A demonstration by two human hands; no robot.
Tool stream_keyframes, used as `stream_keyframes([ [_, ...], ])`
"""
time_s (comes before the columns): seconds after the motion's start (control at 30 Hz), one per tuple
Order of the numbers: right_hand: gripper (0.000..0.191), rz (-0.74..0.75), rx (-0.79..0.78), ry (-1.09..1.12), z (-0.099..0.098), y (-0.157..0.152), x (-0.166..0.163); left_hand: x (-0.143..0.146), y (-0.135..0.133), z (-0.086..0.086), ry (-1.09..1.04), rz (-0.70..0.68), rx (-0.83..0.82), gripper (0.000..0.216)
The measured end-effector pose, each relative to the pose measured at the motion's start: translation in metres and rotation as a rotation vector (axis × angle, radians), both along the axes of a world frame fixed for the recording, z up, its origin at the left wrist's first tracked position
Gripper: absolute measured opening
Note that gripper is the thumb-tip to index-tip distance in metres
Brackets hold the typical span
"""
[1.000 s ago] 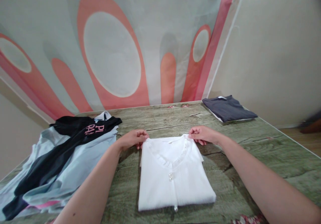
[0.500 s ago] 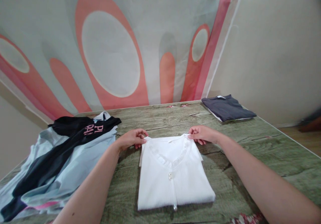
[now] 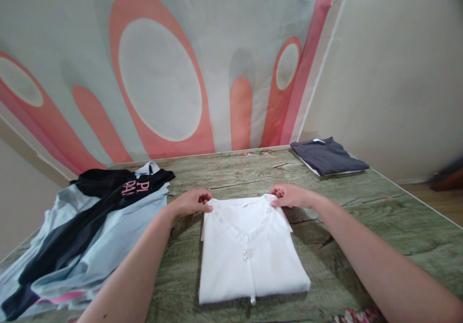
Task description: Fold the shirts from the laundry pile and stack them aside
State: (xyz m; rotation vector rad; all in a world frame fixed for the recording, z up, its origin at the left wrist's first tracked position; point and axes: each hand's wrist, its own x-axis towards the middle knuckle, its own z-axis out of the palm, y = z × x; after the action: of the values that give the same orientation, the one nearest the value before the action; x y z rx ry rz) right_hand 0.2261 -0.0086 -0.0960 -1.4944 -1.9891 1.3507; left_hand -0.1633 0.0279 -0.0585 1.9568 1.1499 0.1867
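Observation:
A folded white top (image 3: 249, 255) with a frilled V-neck and small pearl buttons lies on the wood-grain table (image 3: 379, 217) right before me. My left hand (image 3: 190, 202) pinches its far left shoulder corner. My right hand (image 3: 291, 195) pinches the far right shoulder corner. Both hands rest low on the table at the garment's far edge, with the collar between them.
A heap of unfolded clothes (image 3: 83, 231), light blue and black with pink lettering, covers the table's left side. A folded dark grey garment (image 3: 327, 155) sits at the far right corner. A patterned pink and grey cloth (image 3: 162, 72) hangs behind the table.
Both hands have edged slightly inward along the white top's far edge, still pinching its shoulder corners. The garment stays in place.

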Motion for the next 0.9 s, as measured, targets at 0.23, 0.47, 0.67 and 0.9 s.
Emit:
stream_keyframes([
  [0.23,0.021,-0.077,0.175,-0.020,-0.006,0.001,-0.003,0.004,-0.003,0.004,-0.013,-0.006,0.030,0.035],
  [0.47,0.032,-0.048,0.189,-0.133,0.003,-0.004,-0.005,0.000,-0.006,0.007,-0.089,-0.001,-0.133,0.046],
  [0.67,0.023,-0.080,0.184,-0.165,0.014,-0.007,-0.008,0.005,-0.005,0.008,-0.098,-0.014,-0.146,0.036],
  [0.9,0.039,-0.413,-0.104,0.318,0.008,-0.001,-0.006,0.019,-0.009,0.002,-0.399,0.273,-0.318,0.043],
])
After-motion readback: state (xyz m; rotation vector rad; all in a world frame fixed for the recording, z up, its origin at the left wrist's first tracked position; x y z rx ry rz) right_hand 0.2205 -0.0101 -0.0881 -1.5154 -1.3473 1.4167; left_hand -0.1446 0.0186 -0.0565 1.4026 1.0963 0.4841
